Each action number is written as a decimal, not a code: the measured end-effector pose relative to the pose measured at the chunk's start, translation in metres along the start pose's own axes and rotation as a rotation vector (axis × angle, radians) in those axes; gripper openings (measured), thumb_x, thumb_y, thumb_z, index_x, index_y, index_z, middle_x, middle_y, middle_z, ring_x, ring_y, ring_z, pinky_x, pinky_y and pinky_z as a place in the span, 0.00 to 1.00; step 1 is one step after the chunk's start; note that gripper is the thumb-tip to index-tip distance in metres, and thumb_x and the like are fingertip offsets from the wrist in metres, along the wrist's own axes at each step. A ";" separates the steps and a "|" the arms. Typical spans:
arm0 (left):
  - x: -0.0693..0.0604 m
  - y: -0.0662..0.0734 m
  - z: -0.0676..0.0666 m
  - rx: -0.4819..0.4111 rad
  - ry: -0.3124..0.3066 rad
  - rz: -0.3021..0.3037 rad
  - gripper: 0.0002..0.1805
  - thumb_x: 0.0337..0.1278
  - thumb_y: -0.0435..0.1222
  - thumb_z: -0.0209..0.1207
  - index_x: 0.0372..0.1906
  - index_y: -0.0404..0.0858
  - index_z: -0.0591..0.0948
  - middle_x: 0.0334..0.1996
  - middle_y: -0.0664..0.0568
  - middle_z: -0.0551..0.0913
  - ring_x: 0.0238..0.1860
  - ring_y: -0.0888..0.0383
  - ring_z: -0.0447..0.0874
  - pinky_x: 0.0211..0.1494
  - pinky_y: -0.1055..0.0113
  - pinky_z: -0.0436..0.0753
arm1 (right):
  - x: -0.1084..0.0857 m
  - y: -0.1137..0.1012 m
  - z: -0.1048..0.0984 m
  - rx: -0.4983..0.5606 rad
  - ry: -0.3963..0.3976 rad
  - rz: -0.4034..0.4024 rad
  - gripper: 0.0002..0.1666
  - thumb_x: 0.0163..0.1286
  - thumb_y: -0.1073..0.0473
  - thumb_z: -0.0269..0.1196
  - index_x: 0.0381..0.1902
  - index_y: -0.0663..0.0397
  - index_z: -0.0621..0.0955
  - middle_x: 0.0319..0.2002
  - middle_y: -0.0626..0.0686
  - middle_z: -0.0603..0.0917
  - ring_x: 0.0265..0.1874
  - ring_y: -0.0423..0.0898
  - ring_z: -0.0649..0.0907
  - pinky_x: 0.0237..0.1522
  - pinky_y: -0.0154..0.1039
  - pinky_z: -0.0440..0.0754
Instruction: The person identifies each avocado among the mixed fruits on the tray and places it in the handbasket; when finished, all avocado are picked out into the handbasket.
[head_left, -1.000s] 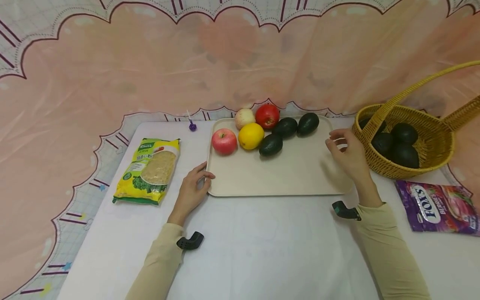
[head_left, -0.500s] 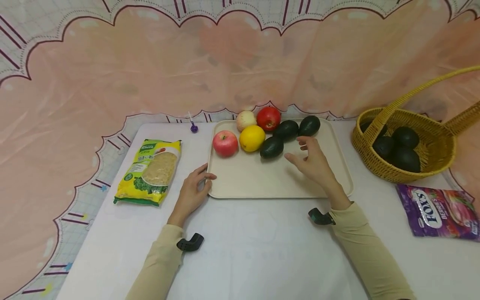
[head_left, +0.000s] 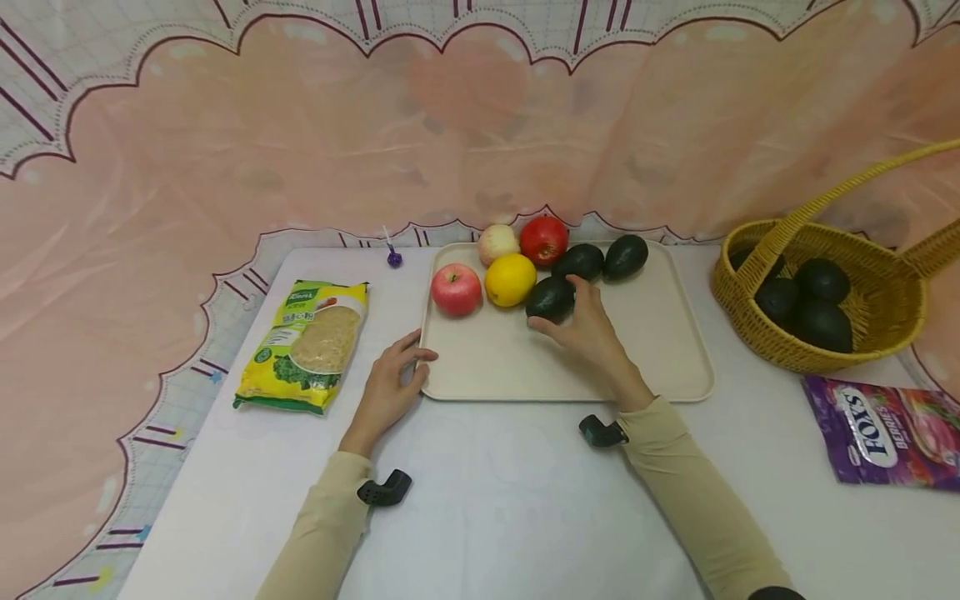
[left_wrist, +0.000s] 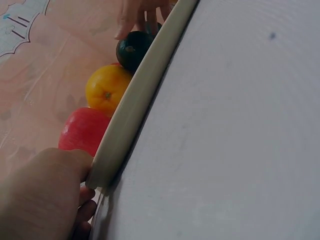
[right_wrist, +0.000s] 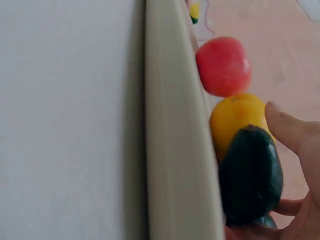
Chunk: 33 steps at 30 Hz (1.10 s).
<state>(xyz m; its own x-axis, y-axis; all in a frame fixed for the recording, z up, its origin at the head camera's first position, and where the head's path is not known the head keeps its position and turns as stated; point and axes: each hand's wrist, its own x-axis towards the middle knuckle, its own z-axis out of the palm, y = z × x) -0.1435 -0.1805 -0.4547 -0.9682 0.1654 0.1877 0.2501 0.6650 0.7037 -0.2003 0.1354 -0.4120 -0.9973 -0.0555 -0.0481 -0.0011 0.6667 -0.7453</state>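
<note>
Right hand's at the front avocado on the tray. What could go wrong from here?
The front avocado sits right by the yellow fruit, so the right hand might bump the latter into the apple. The avocado looks smooth and rounded, so it could slip. The left hand is at the left edge of the tray; a tug there may shift everything on it.
</note>
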 end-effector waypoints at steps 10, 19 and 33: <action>0.000 0.002 0.000 0.006 -0.007 0.005 0.11 0.59 0.33 0.55 0.44 0.46 0.83 0.67 0.47 0.69 0.69 0.43 0.63 0.69 0.40 0.57 | 0.006 -0.005 0.012 -0.035 0.041 0.019 0.61 0.49 0.34 0.69 0.71 0.48 0.51 0.70 0.61 0.57 0.65 0.62 0.67 0.65 0.61 0.64; 0.001 0.002 0.001 0.005 -0.009 0.002 0.11 0.60 0.33 0.54 0.44 0.47 0.83 0.67 0.48 0.69 0.69 0.45 0.63 0.69 0.42 0.57 | 0.003 0.003 0.007 0.025 0.031 -0.013 0.54 0.53 0.43 0.69 0.70 0.48 0.53 0.69 0.60 0.59 0.64 0.61 0.68 0.66 0.59 0.64; 0.000 0.002 0.000 0.009 -0.003 0.002 0.11 0.60 0.33 0.55 0.44 0.46 0.82 0.68 0.48 0.68 0.70 0.45 0.62 0.69 0.41 0.58 | -0.008 0.010 -0.017 0.178 0.097 -0.048 0.45 0.58 0.53 0.63 0.69 0.48 0.54 0.69 0.60 0.61 0.65 0.58 0.66 0.68 0.57 0.61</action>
<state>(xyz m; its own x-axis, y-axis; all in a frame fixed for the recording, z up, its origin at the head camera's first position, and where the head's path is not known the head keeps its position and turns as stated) -0.1431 -0.1795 -0.4536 -0.9676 0.1692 0.1873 0.2523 0.6714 0.6969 -0.1937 0.1549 -0.4080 -0.9988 -0.0062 0.0483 -0.0444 0.5226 -0.8514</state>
